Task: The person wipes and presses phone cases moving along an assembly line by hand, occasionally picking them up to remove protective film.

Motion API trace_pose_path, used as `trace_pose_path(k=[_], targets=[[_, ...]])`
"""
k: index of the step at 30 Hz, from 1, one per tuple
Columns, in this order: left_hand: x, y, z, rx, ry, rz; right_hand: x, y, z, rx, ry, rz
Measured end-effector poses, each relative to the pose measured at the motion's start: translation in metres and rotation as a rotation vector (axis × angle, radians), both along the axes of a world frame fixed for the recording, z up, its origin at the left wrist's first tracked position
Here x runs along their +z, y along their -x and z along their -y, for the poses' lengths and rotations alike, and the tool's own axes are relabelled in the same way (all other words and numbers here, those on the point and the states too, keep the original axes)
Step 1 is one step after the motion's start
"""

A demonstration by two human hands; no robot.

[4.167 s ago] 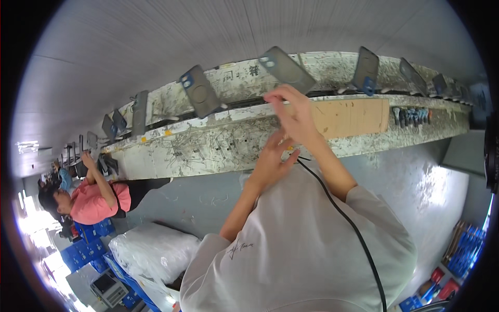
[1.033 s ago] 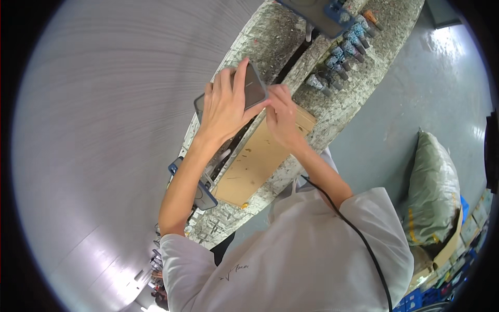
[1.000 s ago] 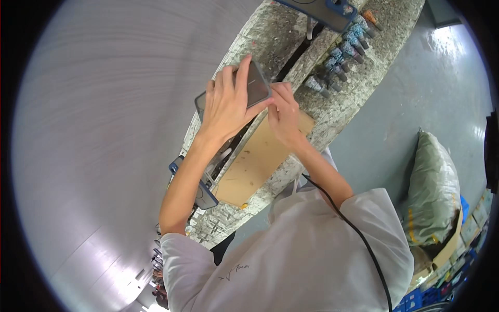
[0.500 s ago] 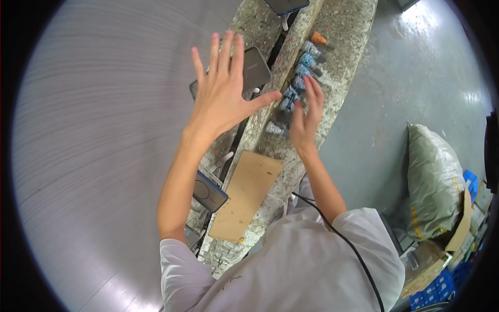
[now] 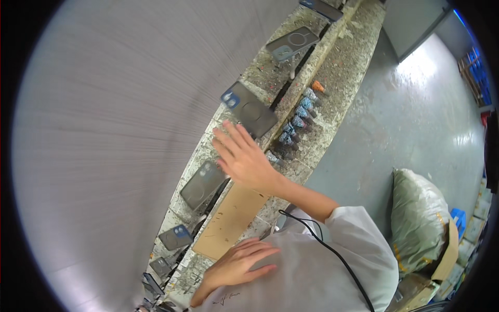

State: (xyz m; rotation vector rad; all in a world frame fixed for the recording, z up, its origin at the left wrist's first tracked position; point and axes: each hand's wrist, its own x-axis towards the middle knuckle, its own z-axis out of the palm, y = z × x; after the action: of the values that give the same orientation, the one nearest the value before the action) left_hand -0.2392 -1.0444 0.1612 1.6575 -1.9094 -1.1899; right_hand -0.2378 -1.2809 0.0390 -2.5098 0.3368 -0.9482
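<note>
My right hand (image 5: 243, 160) reaches over the long ledge, palm down with its fingers stretched out. Its fingertips are close to the lower edge of a grey translucent phone case (image 5: 251, 113) with a blue camera end; whether they touch it I cannot tell. Another phone case (image 5: 201, 185) lies just beyond the hand on the near side. My left hand (image 5: 241, 264) is drawn back in front of my shirt, fingers apart and holding nothing. A tan board (image 5: 228, 221) lies between the two hands.
More phone cases lie along the ledge (image 5: 340, 62), including one farther off (image 5: 292, 43) and one nearer (image 5: 175, 237). A row of stubby speckled blue pieces (image 5: 300, 111) ends in an orange one (image 5: 318, 86). A stuffed pale sack (image 5: 420, 218) stands on the floor at right.
My left hand has pulled back from over a phone case to my chest. My right hand has left the speckled pieces and moved left over the ledge. The view has shifted.
</note>
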Motion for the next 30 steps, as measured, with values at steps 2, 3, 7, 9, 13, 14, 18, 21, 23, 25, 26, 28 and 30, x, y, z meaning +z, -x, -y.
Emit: trace_pose_path(k=[2,3,7,9,13,14,18,21,23,25,26,28,30], targets=[[-0.017,0.013,-0.046,0.43,-0.128,-0.303,0.005,-0.018,-0.03,0.134,0.04,-0.009],[-0.024,0.022,-0.063,0.485,-0.122,-0.312,0.005,-0.03,-0.057,0.268,0.069,0.01],[-0.038,0.046,-0.13,0.98,0.015,-0.407,0.005,-0.054,-0.118,0.331,-0.133,-0.138],[-0.036,0.047,-0.173,1.094,0.044,-0.394,-0.028,-0.058,-0.12,0.034,0.001,-0.188],[-0.05,0.034,-0.29,1.412,0.37,0.125,-0.018,-0.036,-0.142,-0.156,0.063,-0.02],[-0.062,0.016,-0.316,1.457,0.499,0.373,-0.008,-0.029,-0.174,-0.131,0.071,-0.013],[-0.098,-0.068,-0.395,1.479,0.244,1.093,0.02,-0.01,-0.317,0.393,-0.163,0.098],[-0.147,-0.108,-0.416,1.301,0.101,1.102,0.009,-0.006,-0.394,0.449,-0.254,0.089],[-0.15,-0.105,-0.4,1.266,0.264,0.955,0.01,0.001,-0.42,0.453,-0.268,0.064],[-0.158,-0.103,-0.382,1.239,0.278,0.986,0.017,-0.001,-0.448,0.472,-0.286,0.048],[-0.157,-0.094,-0.375,1.248,0.407,0.901,0.023,-0.004,-0.463,0.491,-0.419,0.008],[-0.151,-0.072,-0.365,1.241,0.677,0.546,0.026,-0.02,-0.494,0.514,-0.55,-0.036],[-0.153,-0.03,-0.382,1.154,0.769,0.253,0.023,-0.048,-0.528,0.605,-0.425,-0.13]])
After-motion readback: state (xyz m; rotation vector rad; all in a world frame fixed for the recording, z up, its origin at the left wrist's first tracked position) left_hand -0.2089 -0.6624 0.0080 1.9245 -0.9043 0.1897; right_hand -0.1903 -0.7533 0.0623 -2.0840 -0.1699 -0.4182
